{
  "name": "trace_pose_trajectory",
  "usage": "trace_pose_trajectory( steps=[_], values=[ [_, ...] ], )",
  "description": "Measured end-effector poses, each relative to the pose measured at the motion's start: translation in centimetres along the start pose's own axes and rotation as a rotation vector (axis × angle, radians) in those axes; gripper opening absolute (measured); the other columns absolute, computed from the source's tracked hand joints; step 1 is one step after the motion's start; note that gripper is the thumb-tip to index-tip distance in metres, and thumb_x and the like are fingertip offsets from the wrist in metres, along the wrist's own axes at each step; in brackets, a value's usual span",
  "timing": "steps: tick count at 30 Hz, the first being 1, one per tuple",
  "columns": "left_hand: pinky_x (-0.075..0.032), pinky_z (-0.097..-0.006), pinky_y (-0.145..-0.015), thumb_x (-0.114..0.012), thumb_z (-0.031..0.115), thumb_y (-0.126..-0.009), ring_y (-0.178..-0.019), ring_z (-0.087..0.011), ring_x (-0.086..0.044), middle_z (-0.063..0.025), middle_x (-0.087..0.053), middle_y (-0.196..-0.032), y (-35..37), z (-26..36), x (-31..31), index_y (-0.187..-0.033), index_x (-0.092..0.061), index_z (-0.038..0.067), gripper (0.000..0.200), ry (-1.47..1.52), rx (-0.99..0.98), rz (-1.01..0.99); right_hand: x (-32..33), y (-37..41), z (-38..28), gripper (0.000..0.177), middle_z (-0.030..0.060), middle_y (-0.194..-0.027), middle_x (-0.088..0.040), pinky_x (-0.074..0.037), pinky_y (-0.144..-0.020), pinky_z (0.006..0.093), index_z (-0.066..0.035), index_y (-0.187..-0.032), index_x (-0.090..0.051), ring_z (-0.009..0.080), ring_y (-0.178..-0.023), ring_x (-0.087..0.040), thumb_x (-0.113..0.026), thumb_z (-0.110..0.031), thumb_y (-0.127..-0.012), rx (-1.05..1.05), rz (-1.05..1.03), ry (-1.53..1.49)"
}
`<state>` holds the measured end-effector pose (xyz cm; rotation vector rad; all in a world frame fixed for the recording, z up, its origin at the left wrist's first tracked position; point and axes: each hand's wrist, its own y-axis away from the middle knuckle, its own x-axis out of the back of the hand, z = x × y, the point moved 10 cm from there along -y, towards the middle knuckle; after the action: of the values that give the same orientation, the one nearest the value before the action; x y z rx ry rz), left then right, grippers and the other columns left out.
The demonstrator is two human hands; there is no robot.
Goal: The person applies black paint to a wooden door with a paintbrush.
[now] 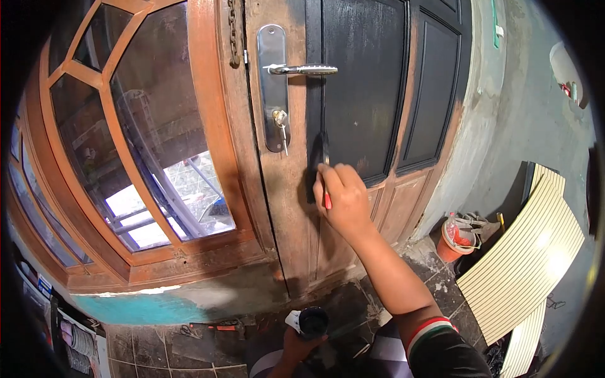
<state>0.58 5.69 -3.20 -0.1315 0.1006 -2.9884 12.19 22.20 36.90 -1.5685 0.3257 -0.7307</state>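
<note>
My right hand (345, 198) is closed around a paintbrush (325, 154) with a red handle. Its bristles touch the groove beside the large panel of a wooden door (290, 208). Black paint covers the upper panels (362, 94), while the lower part and the strip by the lock are bare brown wood. Low in the view, my left hand (297, 345) grips a small cup of black paint (313, 322), with something white at its rim. Above and left of the brush is a metal door handle (305, 70) on a lock plate, with keys (282, 129) in the keyhole.
A wood-framed window (211, 126) stands to the left, with a chain (234, 38) beside the door. On the right, an orange bucket (449, 247) and ribbed cream panels (523, 252) lean or stand by the wall. Tools (217, 326) lie on the tiled floor.
</note>
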Motion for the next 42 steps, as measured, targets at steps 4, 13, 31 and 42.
trace_pose_trajectory(
  steps=[4,13,31,42],
  values=[
    [-0.056,-0.0416,-0.108,-0.105,0.027,-0.072,-0.121,-0.0238,-0.072,-0.0095,-0.075,-0.130,0.3,0.0,-0.1,-0.137,-0.068,0.005,0.078,0.038,0.014,-0.026,-3.4,2.9,1.9,0.013,0.0173,-0.084,-0.062,-0.056,-0.076,0.0476,0.000,-0.090,-0.065,0.0375,-0.082,-0.067,-0.075,-0.007,-0.087,-0.035,-0.157,0.052],
    [-0.056,-0.0408,-0.108,-0.105,0.023,-0.072,-0.121,-0.0228,-0.072,-0.0082,-0.075,-0.129,0.2,0.2,0.0,-0.134,-0.070,0.006,0.073,0.037,0.025,0.001,-0.5,0.6,1.2,0.015,0.0181,-0.085,-0.062,-0.055,-0.074,0.0487,0.003,-0.102,-0.071,0.0392,-0.081,-0.066,-0.075,0.000,-0.088,0.000,-0.028,0.014],
    [-0.054,-0.0426,-0.110,-0.106,0.023,-0.072,-0.124,-0.0251,-0.070,-0.0093,-0.072,-0.133,0.3,0.9,0.9,-0.140,-0.065,0.007,0.081,0.003,-0.050,0.014,0.7,-5.2,4.0,0.012,0.0200,-0.086,-0.070,-0.058,-0.073,0.0468,0.001,-0.105,-0.074,0.0397,-0.078,-0.070,-0.074,-0.006,-0.095,0.088,-0.036,-0.138],
    [-0.056,-0.0433,-0.110,-0.106,0.023,-0.070,-0.122,-0.0254,-0.073,-0.0090,-0.077,-0.130,0.5,0.6,1.1,-0.135,-0.071,0.007,0.075,0.092,-0.004,0.065,1.4,-8.3,2.6,0.011,0.0166,-0.084,-0.067,-0.057,-0.074,0.0475,-0.001,-0.095,-0.068,0.0376,-0.080,-0.068,-0.077,-0.002,-0.087,0.245,-0.108,0.059]
  ],
)
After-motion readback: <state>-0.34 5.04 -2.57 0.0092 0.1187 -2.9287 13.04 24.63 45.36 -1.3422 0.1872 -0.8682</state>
